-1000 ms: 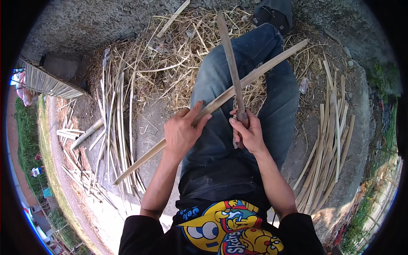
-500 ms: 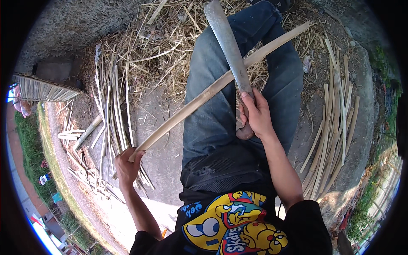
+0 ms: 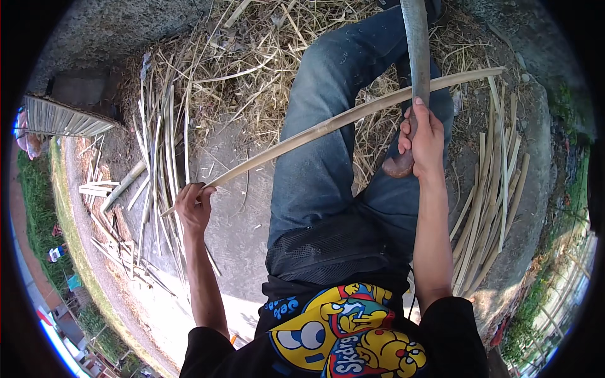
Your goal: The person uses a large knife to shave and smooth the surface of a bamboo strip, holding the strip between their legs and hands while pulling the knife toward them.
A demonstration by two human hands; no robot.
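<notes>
A long, pale bamboo strip (image 3: 315,131) slants across my thighs, from the lower left to the upper right. My left hand (image 3: 194,205) pinches it near its left end, and a short tip pokes out beyond the fingers. Wrapped round the brown wooden handle (image 3: 399,166) of a machete is my right hand (image 3: 426,137). The machete's wide grey blade (image 3: 415,47) points away from me and crosses over the strip near my far right knee. Whether blade and strip touch, I cannot tell.
Split bamboo strips (image 3: 165,157) lie in a loose pile on the left, with a thicker bamboo piece (image 3: 124,185) beside them. Another bundle of strips (image 3: 488,208) rests on the right. Shavings (image 3: 252,82) cover the ground ahead, before a rough wall (image 3: 120,34).
My right hand has carried the machete to the right and slightly away from me. The strip's far end has swung right and lower, and my left hand has risen a little.
</notes>
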